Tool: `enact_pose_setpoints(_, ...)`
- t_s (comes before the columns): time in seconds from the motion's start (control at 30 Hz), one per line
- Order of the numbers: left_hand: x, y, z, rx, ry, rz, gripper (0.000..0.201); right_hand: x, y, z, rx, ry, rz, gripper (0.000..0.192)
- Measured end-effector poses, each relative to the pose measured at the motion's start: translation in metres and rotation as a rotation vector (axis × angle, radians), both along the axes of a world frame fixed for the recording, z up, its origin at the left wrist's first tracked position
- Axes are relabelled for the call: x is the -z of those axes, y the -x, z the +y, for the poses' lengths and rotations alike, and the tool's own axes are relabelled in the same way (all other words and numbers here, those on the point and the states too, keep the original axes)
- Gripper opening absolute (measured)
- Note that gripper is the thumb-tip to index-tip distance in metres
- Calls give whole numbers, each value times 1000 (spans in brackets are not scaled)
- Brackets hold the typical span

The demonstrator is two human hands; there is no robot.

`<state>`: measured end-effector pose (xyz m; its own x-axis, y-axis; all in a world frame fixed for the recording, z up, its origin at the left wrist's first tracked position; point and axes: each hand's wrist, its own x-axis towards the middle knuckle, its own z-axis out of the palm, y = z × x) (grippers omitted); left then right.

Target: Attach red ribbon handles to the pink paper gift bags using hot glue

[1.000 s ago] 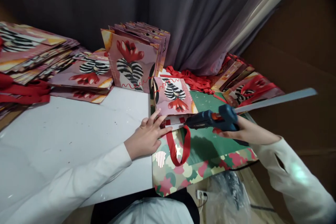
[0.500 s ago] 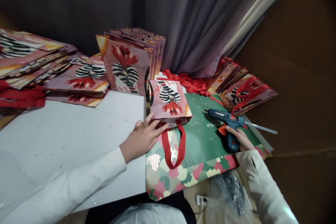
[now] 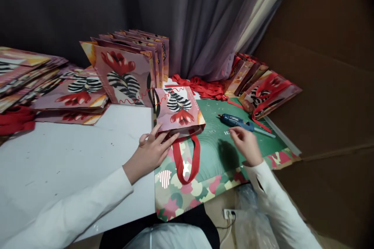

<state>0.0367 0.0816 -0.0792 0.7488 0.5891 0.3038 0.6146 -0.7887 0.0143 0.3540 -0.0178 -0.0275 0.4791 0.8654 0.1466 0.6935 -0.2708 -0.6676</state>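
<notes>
A paper gift bag with a striped pattern and a red flower lies flat, its mouth toward me. One red ribbon handle loops out of the mouth onto the green sheet. My left hand rests on the bag's near left edge, fingers spread and stretched out. A blue glue gun with a pale glue stick in its rear lies on the green sheet. Just on the near side of it, my right hand hovers with fingers curled together and no object visible in them.
Several upright bags stand behind, with flat stacked bags to the left. Red ribbons lie in a heap at the back. More bags with handles lean at the right, beside a brown cardboard panel.
My right hand has let go of the glue gun, which now lies on the green sheet, and has moved left. The left hand stays on the bag. The view has shifted slightly right.
</notes>
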Motion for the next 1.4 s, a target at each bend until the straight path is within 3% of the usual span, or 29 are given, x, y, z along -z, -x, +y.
enact_pose_setpoints(0.07, 0, 0, 0, -8, -11, 18, 49, 4, 39, 13, -194, 70, 426, 43)
enact_pose_setpoints(0.17, -2, 0, -1, -4, -35, 39, 49, 16, 87, 39, -181, -17, 837, 49)
enact_pose_setpoints(0.23, -3, 1, -1, 1, -46, 48, 48, 23, 105, 55, -163, -69, 987, 46)
enact_pose_setpoints(0.33, -3, 1, 0, 5, -55, 43, 48, 15, 105, 62, -185, -68, 1068, 41)
enact_pose_setpoints(0.43, -1, 2, 1, 8, -51, 27, 48, -16, 64, 41, -210, -200, 1144, 41)
enact_pose_setpoints(0.5, 1, 1, 1, 16, -52, 9, 49, -44, 20, 16, -245, -626, 1300, 42)
enact_pose_setpoints(0.57, 3, 0, 2, 25, -80, -17, 50, -65, -21, -8, -324, -1183, 1335, 47)
enact_pose_setpoints(0.6, 5, 0, 2, 24, -100, -30, 49, -71, -35, -17, -308, -1327, 1295, 52)
enact_pose_setpoints(0.67, 7, -1, 2, 8, -141, -46, 49, -70, -45, -26, -92, -1251, 1036, 45)
enact_pose_setpoints(0.73, 9, -1, 1, 3, -189, -53, 49, -55, -31, -26, 20, -975, 737, 16)
enact_pose_setpoints(0.77, 10, 0, 0, 14, -219, -57, 49, -43, -18, -23, 13, -767, 625, 16)
enact_pose_setpoints(0.87, 11, 2, -7, 65, -324, -64, 46, -6, 22, -12, -64, -92, 383, 47)
enact_pose_setpoints(0.93, 10, 3, -15, 103, -404, -66, 43, 12, 41, -5, -81, 93, 98, 48)
enact_pose_setpoints(1.03, 2, 1, -28, 198, -517, -42, 39, 24, 55, 5, -282, 14, -276, 29)
enact_pose_setpoints(1.1, -3, -5, -36, 296, -527, -18, 36, 27, 60, 12, -457, -65, -353, 29)
enact_pose_setpoints(1.17, -6, -15, -41, 336, -458, 8, 39, 29, 63, 18, -533, -89, -392, 33)
enact_pose_setpoints(1.4, 6, -52, -43, 27, -245, 216, 49, 44, 70, 27, -565, -17, -534, 40)
